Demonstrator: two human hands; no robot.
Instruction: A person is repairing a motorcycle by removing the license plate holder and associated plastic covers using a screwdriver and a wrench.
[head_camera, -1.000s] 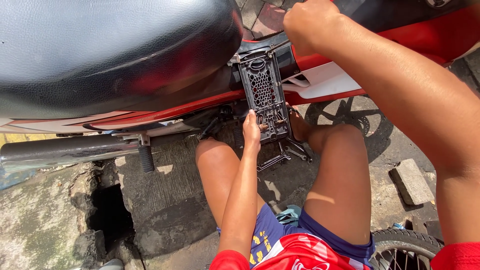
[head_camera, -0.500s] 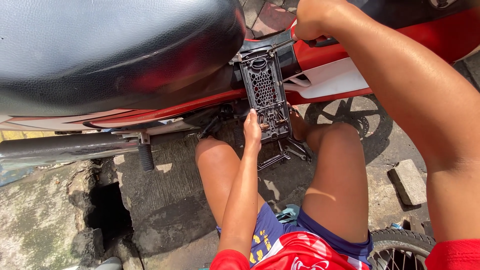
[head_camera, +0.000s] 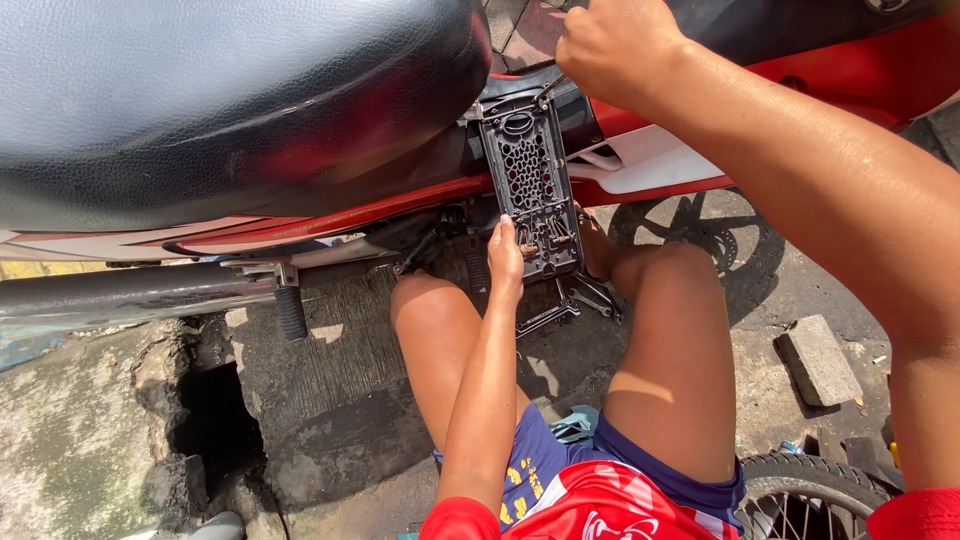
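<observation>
I'm squatting beside the motorbike (head_camera: 800, 70), its seat (head_camera: 220, 100) filling the top left. I'm steadying a black grille panel (head_camera: 530, 185) against the frame: left hand (head_camera: 505, 262) fingers pressed together on its lower edge, right hand (head_camera: 615, 50) fisted around a tool near its top corner. Looks like fastener work; next I'm needing the panel kept still.

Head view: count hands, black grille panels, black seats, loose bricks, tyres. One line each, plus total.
Hands: 2 (left hand, right hand)
Grille panel: 1
Seat: 1
Brick: 1
Tyre: 1
Total: 6
</observation>
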